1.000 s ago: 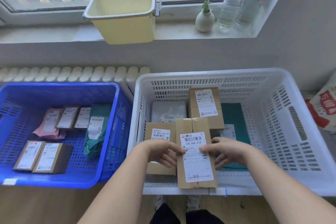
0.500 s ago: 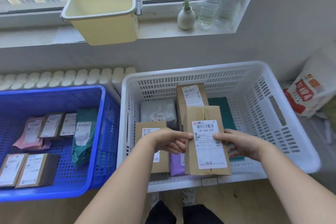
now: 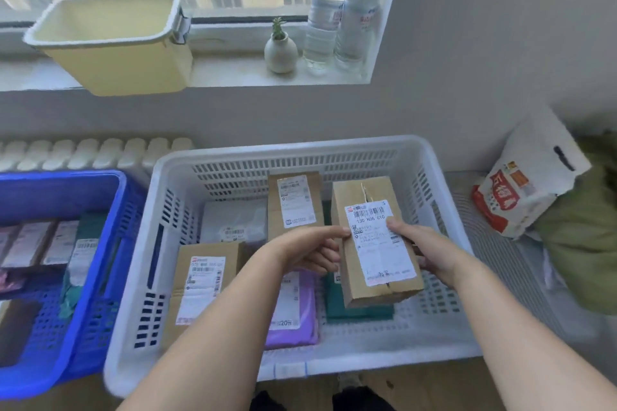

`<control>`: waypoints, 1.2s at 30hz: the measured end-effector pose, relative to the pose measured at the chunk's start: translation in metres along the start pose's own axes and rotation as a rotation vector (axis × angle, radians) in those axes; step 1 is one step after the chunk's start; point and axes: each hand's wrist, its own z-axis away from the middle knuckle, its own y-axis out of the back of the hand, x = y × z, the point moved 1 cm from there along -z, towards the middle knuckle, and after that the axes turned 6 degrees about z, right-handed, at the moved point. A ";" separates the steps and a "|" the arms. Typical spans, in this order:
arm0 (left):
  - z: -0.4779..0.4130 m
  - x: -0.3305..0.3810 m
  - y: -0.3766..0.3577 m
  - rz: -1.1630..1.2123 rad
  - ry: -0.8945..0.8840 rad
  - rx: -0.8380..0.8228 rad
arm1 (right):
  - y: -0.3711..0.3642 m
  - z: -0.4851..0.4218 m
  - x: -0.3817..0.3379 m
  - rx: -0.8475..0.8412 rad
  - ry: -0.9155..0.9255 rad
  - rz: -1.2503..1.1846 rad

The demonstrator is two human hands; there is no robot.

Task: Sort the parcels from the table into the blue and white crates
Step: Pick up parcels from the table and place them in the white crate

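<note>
Cardboard parcel (image 3: 377,243) held over the right half of the white crate (image 3: 287,148), above a green parcel (image 3: 337,300). Left hand (image 3: 307,252) and right hand (image 3: 422,248) each pinch a long edge, thumbs on the label. Likely risk: released tilted, it lands askew, propped on that green parcel.

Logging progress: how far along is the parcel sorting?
Done: several parcels lie in the blue crate and white crate. In hand: left hand and right hand grip a labelled cardboard parcel above the white crate. Left: setting it down; the table is out of view, so remaining parcels are unknown.
</note>
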 end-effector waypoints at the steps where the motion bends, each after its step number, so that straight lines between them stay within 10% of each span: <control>1: -0.012 0.007 -0.013 0.034 -0.016 0.050 | 0.013 -0.010 0.001 0.011 0.006 -0.014; 12: -0.095 0.027 -0.026 -0.471 -0.130 0.655 | 0.007 -0.109 0.012 -0.021 0.003 -0.067; 18: -0.131 0.023 -0.009 -0.919 -0.107 0.751 | -0.012 -0.166 0.018 -0.002 -0.095 -0.122; 27: -0.138 0.004 0.008 -1.037 -0.432 0.913 | -0.035 -0.201 0.037 0.031 -0.160 -0.101; 36: -0.153 -0.041 0.035 -1.193 -0.380 0.886 | -0.052 -0.223 0.035 0.117 -0.104 -0.114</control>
